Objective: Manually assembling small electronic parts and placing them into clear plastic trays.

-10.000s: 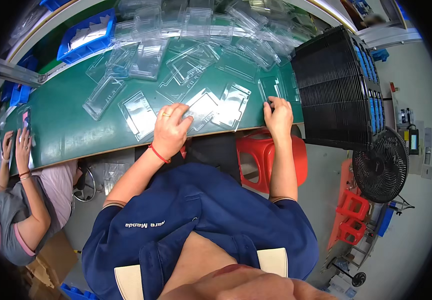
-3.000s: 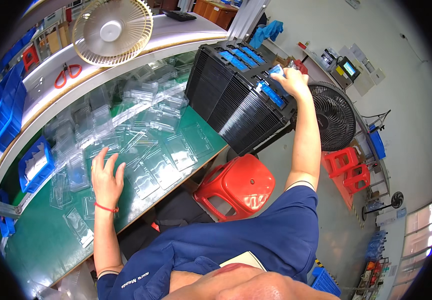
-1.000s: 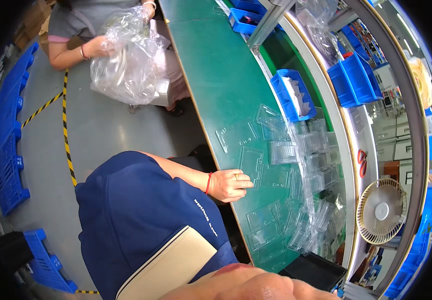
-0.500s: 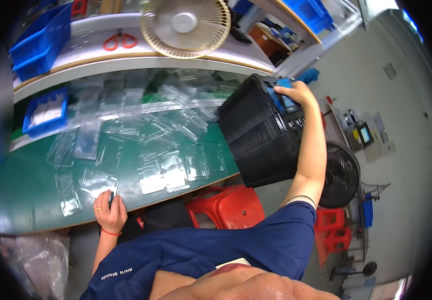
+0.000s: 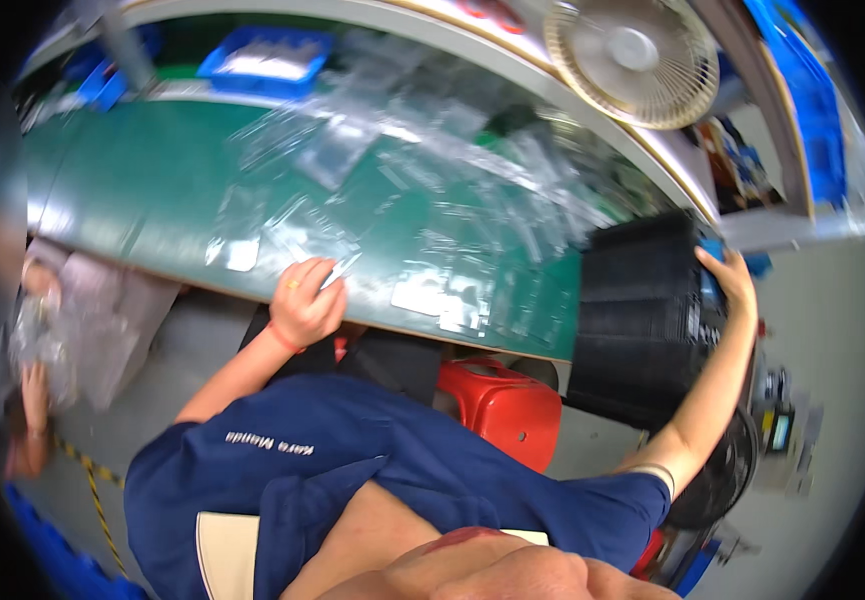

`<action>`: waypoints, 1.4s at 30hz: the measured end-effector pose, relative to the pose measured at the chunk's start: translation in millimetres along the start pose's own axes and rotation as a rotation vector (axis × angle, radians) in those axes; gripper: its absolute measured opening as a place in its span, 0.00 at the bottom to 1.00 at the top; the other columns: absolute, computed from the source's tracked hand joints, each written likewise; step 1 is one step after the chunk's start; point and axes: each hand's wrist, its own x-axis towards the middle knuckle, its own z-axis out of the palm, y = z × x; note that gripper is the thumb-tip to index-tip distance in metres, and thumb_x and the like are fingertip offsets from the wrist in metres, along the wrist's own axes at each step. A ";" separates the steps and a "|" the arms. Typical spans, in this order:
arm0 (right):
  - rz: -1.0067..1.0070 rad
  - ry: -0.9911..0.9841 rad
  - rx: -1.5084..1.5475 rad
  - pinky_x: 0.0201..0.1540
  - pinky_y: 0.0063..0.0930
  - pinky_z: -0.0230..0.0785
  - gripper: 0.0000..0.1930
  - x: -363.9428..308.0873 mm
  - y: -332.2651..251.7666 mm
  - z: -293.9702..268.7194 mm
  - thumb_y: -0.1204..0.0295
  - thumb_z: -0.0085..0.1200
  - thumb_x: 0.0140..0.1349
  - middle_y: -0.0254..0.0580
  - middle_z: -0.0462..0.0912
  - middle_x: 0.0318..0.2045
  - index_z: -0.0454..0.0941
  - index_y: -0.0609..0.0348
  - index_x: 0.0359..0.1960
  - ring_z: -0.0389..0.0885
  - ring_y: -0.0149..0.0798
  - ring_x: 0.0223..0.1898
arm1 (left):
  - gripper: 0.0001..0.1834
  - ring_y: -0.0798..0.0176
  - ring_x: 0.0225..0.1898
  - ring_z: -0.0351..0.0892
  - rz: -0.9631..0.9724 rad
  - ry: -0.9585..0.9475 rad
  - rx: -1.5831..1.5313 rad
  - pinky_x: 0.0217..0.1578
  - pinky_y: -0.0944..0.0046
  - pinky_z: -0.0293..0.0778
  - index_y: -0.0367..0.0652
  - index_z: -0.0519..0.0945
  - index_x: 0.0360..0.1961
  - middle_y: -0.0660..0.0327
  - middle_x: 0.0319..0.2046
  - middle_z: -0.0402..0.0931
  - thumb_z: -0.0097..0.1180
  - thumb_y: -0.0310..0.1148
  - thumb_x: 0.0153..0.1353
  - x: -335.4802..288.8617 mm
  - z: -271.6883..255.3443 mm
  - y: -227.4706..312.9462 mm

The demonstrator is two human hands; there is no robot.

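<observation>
My left hand [image 5: 310, 300] is closed above the near edge of the green table. A small thin thing shows between its fingers, too blurred to name. Just beyond it lies a clear plastic blister shell [image 5: 303, 228]. Off to the right, my right hand [image 5: 735, 282] is stretched out over a tall stack of black trays [image 5: 638, 310]. Its thumb and fingers are apart, beside a flat blue thing [image 5: 712, 290] at the stack. Parts of the fingers are hidden, and I see nothing plainly gripped.
Many clear shells [image 5: 453, 295] cover the green table [image 5: 133, 190]. A blue bin [image 5: 268, 62] and a cream fan [image 5: 636, 50] stand at the back. A red stool [image 5: 508, 410] is below the edge. Another person's hand [image 5: 35, 385] is at far left, near clear plastic bags.
The view has swung left, so the table and trays appear further right. Both hands stay near the same places; the right hand's thumb and fingers look more spread.
</observation>
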 end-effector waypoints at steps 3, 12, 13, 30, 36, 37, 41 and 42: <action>0.086 -0.062 0.185 0.41 0.28 0.72 0.31 21.6 19.5 3.7 0.54 0.71 0.48 0.41 0.82 0.34 0.78 0.71 0.43 0.79 0.32 0.32 | 0.07 0.53 0.44 0.77 -0.026 0.005 0.025 0.45 0.55 0.71 0.40 0.81 0.29 0.54 0.42 0.77 0.62 0.29 0.48 -1.0 -2.5 0.8; -0.001 -0.026 0.054 0.36 0.27 0.71 0.22 4.6 -8.3 -1.3 0.60 0.71 0.49 0.37 0.82 0.28 0.82 0.67 0.36 0.76 0.30 0.27 | 0.25 0.42 0.62 0.59 -0.447 -0.054 0.187 0.59 0.39 0.53 0.47 0.80 0.48 0.48 0.59 0.64 0.65 0.47 0.51 6.2 -32.0 -10.7; -0.008 -0.030 0.050 0.36 0.27 0.71 0.22 2.2 -16.9 0.0 0.60 0.71 0.49 0.37 0.82 0.28 0.82 0.67 0.36 0.76 0.30 0.27 | 0.28 0.40 0.65 0.54 -0.468 -0.122 0.226 0.61 0.34 0.47 0.49 0.80 0.50 0.47 0.62 0.60 0.65 0.52 0.50 7.4 -34.9 -15.0; -0.342 0.014 0.858 0.31 0.20 0.69 0.14 -139.3 -170.5 184.2 0.72 0.68 0.53 0.29 0.78 0.29 0.77 0.58 0.38 0.73 0.24 0.27 | 0.17 0.40 0.62 0.65 -0.481 -0.206 -0.017 0.60 0.45 0.64 0.40 0.80 0.45 0.45 0.57 0.68 0.61 0.30 0.52 -13.3 -60.8 -42.8; -0.260 -0.380 1.021 0.37 0.24 0.73 0.20 -177.0 -284.9 285.8 0.76 0.70 0.47 0.35 0.81 0.34 0.77 0.64 0.43 0.78 0.29 0.32 | 0.19 0.46 0.52 0.76 -0.404 -0.146 -0.122 0.51 0.54 0.74 0.36 0.80 0.44 0.49 0.50 0.76 0.65 0.27 0.49 -13.4 -67.3 -55.3; -0.320 -0.452 1.041 0.39 0.25 0.74 0.22 -184.2 -301.6 298.5 0.76 0.70 0.48 0.36 0.81 0.35 0.76 0.64 0.45 0.79 0.29 0.34 | 0.19 0.48 0.51 0.76 -0.403 -0.074 -0.217 0.50 0.56 0.74 0.36 0.81 0.44 0.50 0.49 0.76 0.65 0.27 0.49 -5.6 -75.1 -49.5; -0.394 -0.700 1.087 0.45 0.25 0.73 0.20 -231.8 -365.4 338.5 0.71 0.67 0.55 0.39 0.81 0.39 0.74 0.64 0.47 0.79 0.30 0.39 | 0.39 0.54 0.58 0.71 -0.847 0.055 -1.641 0.58 0.56 0.68 0.41 0.58 0.68 0.54 0.62 0.65 0.63 0.38 0.60 -1.2 -81.8 -21.4; -0.453 -0.728 1.086 0.44 0.26 0.73 0.20 -238.2 -372.4 353.4 0.70 0.66 0.56 0.38 0.82 0.38 0.74 0.64 0.47 0.79 0.30 0.38 | 0.43 0.56 0.62 0.66 -0.845 0.003 -1.888 0.60 0.52 0.67 0.42 0.44 0.71 0.55 0.65 0.57 0.58 0.37 0.64 -7.8 -74.8 -27.6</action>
